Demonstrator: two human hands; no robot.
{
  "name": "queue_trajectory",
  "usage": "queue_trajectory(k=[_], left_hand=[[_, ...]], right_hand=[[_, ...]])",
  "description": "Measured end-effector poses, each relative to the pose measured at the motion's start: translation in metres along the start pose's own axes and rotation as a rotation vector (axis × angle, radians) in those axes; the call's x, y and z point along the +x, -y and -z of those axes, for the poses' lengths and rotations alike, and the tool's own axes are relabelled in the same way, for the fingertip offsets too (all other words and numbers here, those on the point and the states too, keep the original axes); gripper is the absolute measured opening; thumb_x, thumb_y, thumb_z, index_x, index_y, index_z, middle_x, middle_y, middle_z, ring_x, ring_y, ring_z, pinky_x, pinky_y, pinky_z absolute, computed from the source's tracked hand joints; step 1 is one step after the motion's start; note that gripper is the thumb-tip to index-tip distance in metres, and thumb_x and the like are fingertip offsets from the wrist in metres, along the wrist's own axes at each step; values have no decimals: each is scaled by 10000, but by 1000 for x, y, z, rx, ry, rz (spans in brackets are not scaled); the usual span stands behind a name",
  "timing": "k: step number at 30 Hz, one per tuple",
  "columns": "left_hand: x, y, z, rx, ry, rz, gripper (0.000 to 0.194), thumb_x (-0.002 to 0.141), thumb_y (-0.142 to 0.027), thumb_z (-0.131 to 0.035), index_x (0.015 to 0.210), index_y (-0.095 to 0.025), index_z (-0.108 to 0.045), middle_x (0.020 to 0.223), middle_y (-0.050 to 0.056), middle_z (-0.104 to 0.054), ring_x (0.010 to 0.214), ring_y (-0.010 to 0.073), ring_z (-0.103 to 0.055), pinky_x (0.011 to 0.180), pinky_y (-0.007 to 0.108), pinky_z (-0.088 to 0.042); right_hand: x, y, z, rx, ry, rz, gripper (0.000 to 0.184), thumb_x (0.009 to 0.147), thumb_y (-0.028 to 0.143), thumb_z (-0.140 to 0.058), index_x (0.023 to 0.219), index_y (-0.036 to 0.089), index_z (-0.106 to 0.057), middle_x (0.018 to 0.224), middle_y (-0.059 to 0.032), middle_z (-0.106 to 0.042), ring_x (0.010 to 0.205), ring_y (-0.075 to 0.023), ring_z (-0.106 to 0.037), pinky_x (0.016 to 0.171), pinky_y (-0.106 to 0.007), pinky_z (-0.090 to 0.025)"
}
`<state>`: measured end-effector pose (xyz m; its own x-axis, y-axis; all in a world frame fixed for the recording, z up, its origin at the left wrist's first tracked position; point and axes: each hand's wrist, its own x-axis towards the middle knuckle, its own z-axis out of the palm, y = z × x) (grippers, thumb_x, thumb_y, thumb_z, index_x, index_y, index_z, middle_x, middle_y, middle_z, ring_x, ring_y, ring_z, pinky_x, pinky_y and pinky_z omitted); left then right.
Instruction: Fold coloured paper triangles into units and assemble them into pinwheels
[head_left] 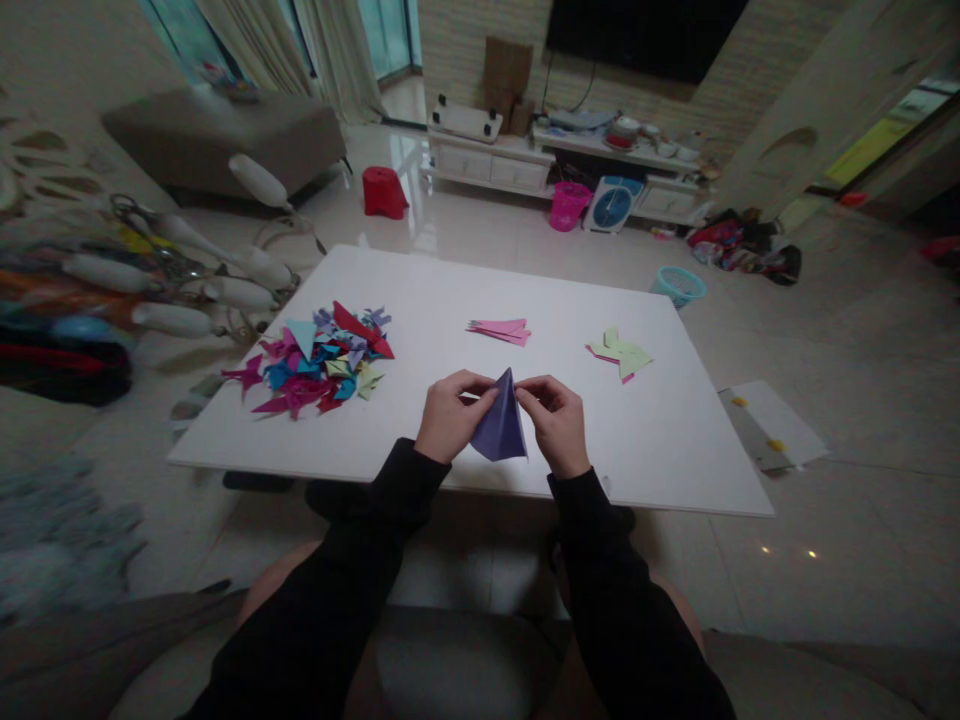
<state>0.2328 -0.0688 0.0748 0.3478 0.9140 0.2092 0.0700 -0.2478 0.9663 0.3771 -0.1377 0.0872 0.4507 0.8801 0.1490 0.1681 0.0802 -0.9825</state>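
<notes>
A purple sheet of origami paper [501, 428], creased and partly folded to a point at the top, is held up over the front edge of the white table [420, 290]. My left hand [455, 412] pinches its left side near the top. On the opposite side, the thumb and fingers of my right hand [553, 420] grip the edge close to the point. Farther back lie pink folded paper strips [501, 330]. Pale green paper pieces [621, 352], with pink beneath, rest to the right.
At the table's left is a heap of colourful folded paper pieces [315, 365]. Lamp arms with white shades [176, 318] stand by that edge. Beyond the table are a red stool [384, 192], a pink bin [570, 205] and a blue basket [679, 286].
</notes>
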Motion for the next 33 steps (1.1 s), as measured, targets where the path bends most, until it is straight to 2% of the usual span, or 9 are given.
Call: queue_trajectory(k=[7,16,24,29,33], left_hand=[[-1,1,-2,-51,72,84,192,799,-332,-755,896,-172,-801,864,65,-782,756,199,-717,706,310,-589],[-1,1,-3,-106,153,73,205,826,-319,-724,946,-168,-794,914,74,-786,819,207,-725,726,309,-579],[-1,-2,-3,-47,127,34,166,841,-261,-692,940,-163,-782,884,59,-775,788,182,-710,721,290,-560],[0,-1,-5,-168,124,76,127,792,-250,-713,863,-152,-752,828,50,-757,776,177,-700,697,279,-551],[2,-1,-5,-306,93,146,141,712,-238,-756,811,-144,-718,794,38,-736,776,172,-687,735,301,-568]], right_hand=[[1,-7,-1,51,10,-8,150,747,321,-784,794,218,-686,786,-15,-709,717,-175,-654,688,-315,-525],[0,-5,-1,79,3,-7,144,741,279,-784,798,215,-669,774,2,-682,722,-162,-636,691,-304,-507],[0,-3,-2,143,35,-23,163,742,276,-765,846,217,-654,792,16,-675,723,-151,-637,690,-293,-506],[-1,-1,-2,29,11,-25,201,737,329,-779,844,208,-659,824,-4,-684,775,-168,-649,670,-287,-504],[-2,2,-2,-75,41,-9,211,739,339,-780,867,205,-679,879,-21,-712,813,-180,-661,688,-295,-505]])
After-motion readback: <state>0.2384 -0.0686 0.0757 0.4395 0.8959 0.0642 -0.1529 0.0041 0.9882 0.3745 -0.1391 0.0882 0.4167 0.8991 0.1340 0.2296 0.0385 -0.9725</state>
